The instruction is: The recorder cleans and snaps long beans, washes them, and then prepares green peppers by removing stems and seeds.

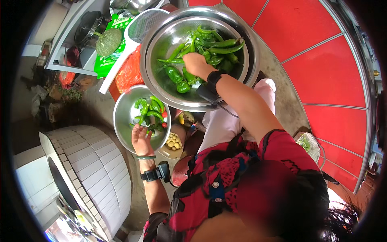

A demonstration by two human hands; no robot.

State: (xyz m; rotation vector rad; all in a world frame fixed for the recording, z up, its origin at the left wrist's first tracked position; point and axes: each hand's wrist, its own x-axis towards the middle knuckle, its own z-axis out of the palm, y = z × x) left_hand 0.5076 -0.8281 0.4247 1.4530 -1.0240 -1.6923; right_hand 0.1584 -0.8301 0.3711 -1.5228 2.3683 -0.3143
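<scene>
My right hand (196, 64) reaches into a large stainless steel colander (154, 72), its fingertips down among green peppers (225, 50); whether it grips one is hidden. The colander sits inside a wider metal basin (144, 65). Lower left, my left hand (141, 139) is palm up at the near rim of a smaller metal bowl (120, 121), with its fingers apart and nothing visibly held. Green chili peppers (144, 112) and small red round fruits or peppers (164, 114) lie in that bowl.
A container of small yellowish round items (173, 141) stands beside the small bowl. Behind it are a red plastic bag (131, 72), a white-framed mesh racket (116, 65) and a green squash (108, 42) on a green bag. Red cabinet panels (326, 72) line the right; a white-tiled stove (99, 163) curves at left.
</scene>
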